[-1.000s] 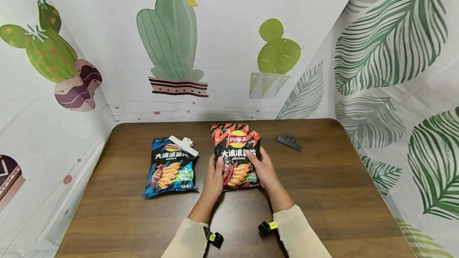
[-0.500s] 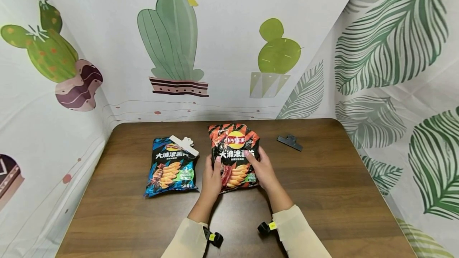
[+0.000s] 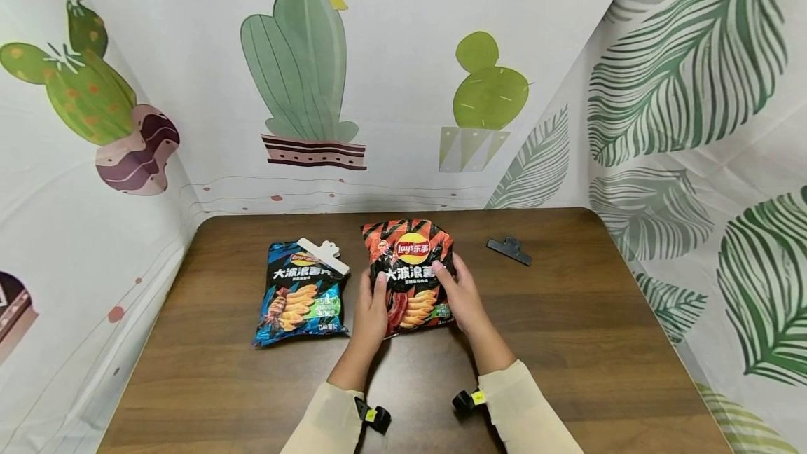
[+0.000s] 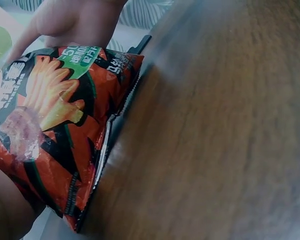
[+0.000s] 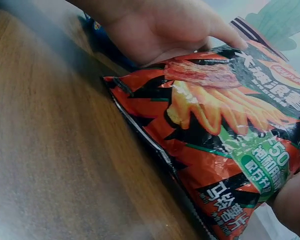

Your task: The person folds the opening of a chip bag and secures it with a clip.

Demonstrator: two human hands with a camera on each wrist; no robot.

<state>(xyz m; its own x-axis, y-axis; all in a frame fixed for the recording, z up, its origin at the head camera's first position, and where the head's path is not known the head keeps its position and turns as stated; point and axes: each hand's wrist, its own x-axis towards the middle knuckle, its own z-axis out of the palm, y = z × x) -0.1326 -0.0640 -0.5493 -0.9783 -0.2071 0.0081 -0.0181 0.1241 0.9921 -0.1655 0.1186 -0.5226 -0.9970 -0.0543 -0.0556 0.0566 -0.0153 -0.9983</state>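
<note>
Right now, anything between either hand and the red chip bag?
Nothing visible. The left hand and right hand both hold the red chip bag by its sides, thumbs on its front. The blue chip bag and white clip lie to the left, the dark clip to the right; none comes between.

Brown table (image 3: 580,349), wood-grained; blue chip bag (image 3: 299,303), left; dark clip (image 3: 509,251), right

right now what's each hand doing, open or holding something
Left hand: holding the red chip bag, left side.
Right hand: holding the red chip bag, right side.
</note>
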